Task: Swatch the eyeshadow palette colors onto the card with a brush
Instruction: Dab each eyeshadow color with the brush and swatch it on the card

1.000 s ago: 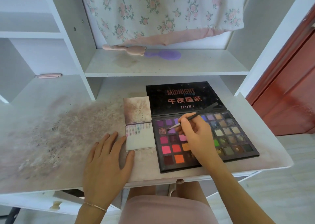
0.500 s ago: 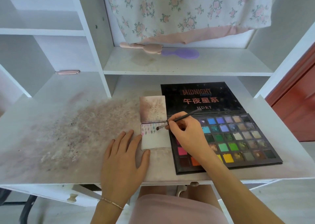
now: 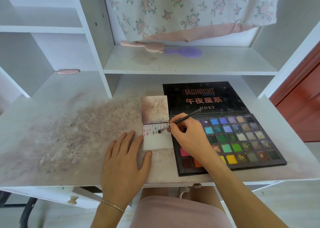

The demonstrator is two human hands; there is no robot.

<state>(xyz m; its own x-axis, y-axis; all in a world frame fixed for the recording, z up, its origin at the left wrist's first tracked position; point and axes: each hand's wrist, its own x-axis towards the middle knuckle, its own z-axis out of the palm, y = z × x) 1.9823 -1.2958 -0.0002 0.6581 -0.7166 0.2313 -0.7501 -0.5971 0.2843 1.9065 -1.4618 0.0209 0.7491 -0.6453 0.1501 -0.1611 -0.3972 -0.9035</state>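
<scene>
The black eyeshadow palette (image 3: pixel 242 137) lies open on the desk, lid flat behind its many colour pans. Left of it sits a small white card (image 3: pixel 156 142) with a row of several colour swatches along its top edge. My right hand (image 3: pixel 188 137) pinches a thin dark brush (image 3: pixel 180 121), and the brush tip touches the card at the right end of the swatch row. My left hand (image 3: pixel 124 161) lies flat on the desk, fingers straight, with fingertips at the card's left edge and the thumb by its lower corner.
A stained flap (image 3: pixel 154 109) stands hinged behind the card. The desk top (image 3: pixel 69 132) carries a wide powder stain on its left half. On the shelf above lie a pink brush (image 3: pixel 147 45) and a purple brush (image 3: pixel 185 52). A floral cloth (image 3: pixel 190 9) hangs behind.
My right hand carried the brush from the palette's purple pans leftward to the card, and the tip now touches the swatch row. My left hand stayed flat beside the card.
</scene>
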